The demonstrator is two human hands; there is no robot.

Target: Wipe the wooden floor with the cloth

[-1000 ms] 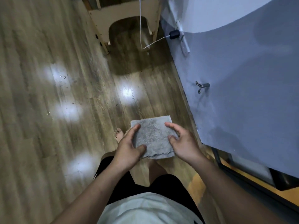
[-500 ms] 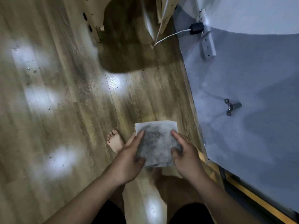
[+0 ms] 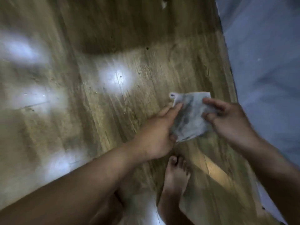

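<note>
1. Holds the cloth [image 3: 190, 117] right of centre in the frame, raised off the wooden floor [image 3: 97, 127], pale grey with dark smudges down its middle
2. Pinches the cloth's left edge with the left hand [image 3: 155, 135], fingers laid straight along the edge and thumb at the lower corner
3. Grips the right edge with the right hand [image 3: 227, 120], fingers curled over the top of the fabric
4. Sets the two hands apart at opposite edges, seemingly to stretch the cloth flat and pick a face for wiping
5. Places a bare foot [image 3: 175, 174] on the boards at lower centre, just below the cloth, so probably stands or leans over the spot to be cleaned
6. Leaves the wiping itself not yet begun, judging by the gap between cloth and boards
7. Shows small dark specks around the bright reflection [image 3: 116, 77] in the upper middle, a likely target for the cloth
8. Runs close to the grey-blue surface [image 3: 267, 78] along the right side, which leaves little room for strokes there
9. Blurs heavily throughout, so hides the finer finger detail
</note>
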